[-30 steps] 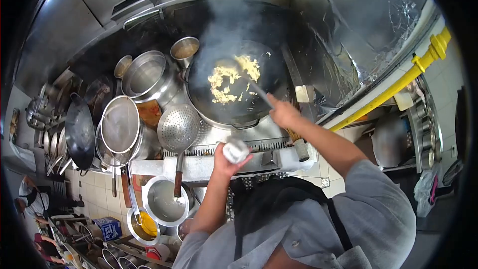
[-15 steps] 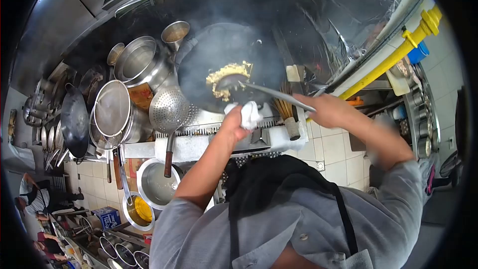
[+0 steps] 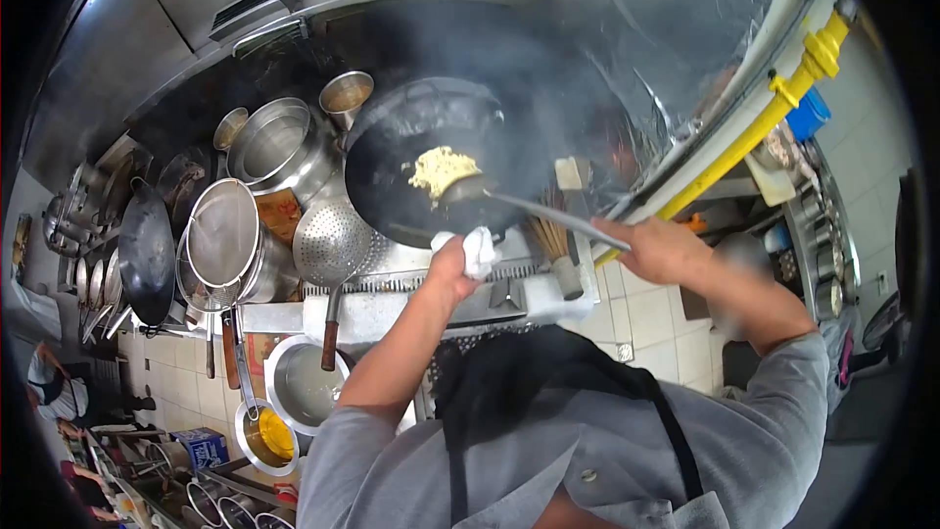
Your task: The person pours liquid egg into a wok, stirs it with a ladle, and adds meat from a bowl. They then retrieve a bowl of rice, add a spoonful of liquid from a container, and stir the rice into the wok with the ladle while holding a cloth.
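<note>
My left hand (image 3: pixel 453 272) is closed around a folded white cloth (image 3: pixel 480 252) at the near rim of a large dark wok (image 3: pixel 387 201). The cloth hides whatever part of the wok is under it. In the wok lies a clump of pale yellow food (image 3: pixel 440 168) that looks like scrambled egg. With my right hand (image 3: pixel 658 250) I grip the end of a long-handled ladle (image 3: pixel 548 211). Its bowl rests against the right side of the yellow food. Smoke or steam hangs over the wok.
Left of the wok stand a perforated skimmer (image 3: pixel 333 240), a mesh strainer (image 3: pixel 223 232) and steel pots (image 3: pixel 269 142). A bundle of thin sticks (image 3: pixel 551 240) is to the right. Below, a pot (image 3: pixel 294 387) and a bowl with yellow contents (image 3: pixel 274 434) stand near my left arm. A yellow pipe (image 3: pixel 729 162) runs along the right.
The wok tilts differently, with its far inner wall showing more. The yellow food is gathered into a tighter clump, and the ladle bowl has shifted to its right side.
</note>
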Demonstrator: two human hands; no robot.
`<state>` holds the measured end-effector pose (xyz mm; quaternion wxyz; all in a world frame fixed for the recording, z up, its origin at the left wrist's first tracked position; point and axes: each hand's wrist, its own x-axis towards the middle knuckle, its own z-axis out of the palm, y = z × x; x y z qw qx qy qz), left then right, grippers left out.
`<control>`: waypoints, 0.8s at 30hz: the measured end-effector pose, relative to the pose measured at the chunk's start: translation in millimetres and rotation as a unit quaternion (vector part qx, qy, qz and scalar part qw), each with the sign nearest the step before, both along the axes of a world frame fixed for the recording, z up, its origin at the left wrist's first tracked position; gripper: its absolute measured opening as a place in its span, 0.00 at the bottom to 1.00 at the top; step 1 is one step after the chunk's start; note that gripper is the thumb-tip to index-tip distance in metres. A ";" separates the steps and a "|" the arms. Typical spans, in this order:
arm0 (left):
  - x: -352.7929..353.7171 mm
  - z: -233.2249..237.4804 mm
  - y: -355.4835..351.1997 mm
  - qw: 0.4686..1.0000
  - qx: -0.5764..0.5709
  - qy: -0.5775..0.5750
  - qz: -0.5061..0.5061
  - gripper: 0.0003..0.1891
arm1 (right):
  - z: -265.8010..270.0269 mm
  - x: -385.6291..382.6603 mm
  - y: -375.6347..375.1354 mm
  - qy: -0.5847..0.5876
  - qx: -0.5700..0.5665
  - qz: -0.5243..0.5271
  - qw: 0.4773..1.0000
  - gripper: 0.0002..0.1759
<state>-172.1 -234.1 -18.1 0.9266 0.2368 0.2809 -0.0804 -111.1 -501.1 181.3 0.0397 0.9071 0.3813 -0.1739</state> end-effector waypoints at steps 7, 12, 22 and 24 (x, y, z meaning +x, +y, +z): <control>-8.1 -51.5 -11.8 0.997 0.051 0.020 0.063 0.14 | -64.5 23.4 62.7 -0.005 -0.021 -0.097 0.995 0.34; -48.8 -20.0 -22.0 0.996 0.007 0.031 0.087 0.16 | -73.0 41.7 19.6 0.044 0.282 -0.066 0.956 0.32; 44.8 -73.3 45.5 1.000 0.016 -0.010 0.025 0.10 | -136.9 47.5 152.7 0.366 0.384 -0.337 0.778 0.20; 44.9 -75.8 44.1 0.999 0.035 0.016 0.027 0.11 | -131.2 35.6 147.4 0.317 0.368 -0.268 0.832 0.20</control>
